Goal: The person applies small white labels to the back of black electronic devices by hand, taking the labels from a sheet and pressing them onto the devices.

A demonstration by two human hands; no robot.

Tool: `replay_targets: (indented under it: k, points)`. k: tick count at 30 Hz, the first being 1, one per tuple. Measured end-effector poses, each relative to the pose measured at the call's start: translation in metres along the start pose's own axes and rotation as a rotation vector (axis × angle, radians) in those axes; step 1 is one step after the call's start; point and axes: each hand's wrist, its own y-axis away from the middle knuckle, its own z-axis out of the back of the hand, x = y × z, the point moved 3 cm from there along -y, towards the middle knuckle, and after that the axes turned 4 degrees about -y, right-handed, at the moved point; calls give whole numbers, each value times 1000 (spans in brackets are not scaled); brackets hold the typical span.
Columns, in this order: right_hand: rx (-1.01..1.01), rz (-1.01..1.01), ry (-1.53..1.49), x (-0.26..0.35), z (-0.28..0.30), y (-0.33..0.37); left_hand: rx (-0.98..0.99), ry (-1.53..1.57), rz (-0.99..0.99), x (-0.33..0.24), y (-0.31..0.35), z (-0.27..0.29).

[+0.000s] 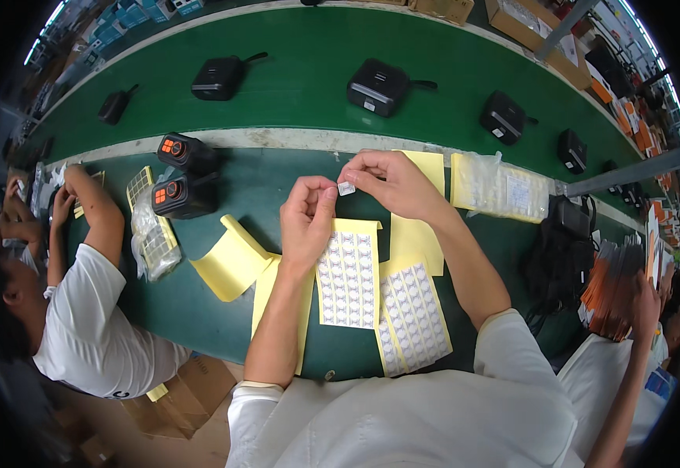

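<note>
A small white label point(346, 189) is between my two hands, above the table's middle. My right hand point(389, 184) pinches it from the right with thumb and forefinger. On its left edge, the fingertips of my left hand point(307, 225) close together in a pinch. Just below my hands lies a yellow-backed sheet of printed labels point(347, 281). A second label sheet point(416, 312) lies tilted beside it, partly under the first. Yellow backing paper point(234, 261) curls up left of my left wrist, and a flat yellow sheet point(420, 226) lies beneath my right forearm.
Two black devices with orange buttons point(184, 195) stand left of my hands, near a plastic-wrapped label pack point(152, 226). Another wrapped pack point(504, 187) lies right. Beyond a pale ledge, black cases point(379, 86) sit on a green belt point(301, 47). People work on both sides.
</note>
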Motion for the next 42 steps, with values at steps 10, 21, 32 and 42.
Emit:
replay_targets:
  k: [10, 21, 32, 42]
  points:
    - [1, -45, 116, -2, 1, 2, 36, 15, 39, 6, 1, -1]
    - [-7, -72, 190, -7, -2, -1, 15, 30, 96, 14, -4, 2]
    - [-74, 21, 293, -11, -13, -10, -92, -162, 83, 16, -9, 9]
    - [-291, 210, 558, -19, 6, -107, -289, -49, 49, 33, -15, 22]
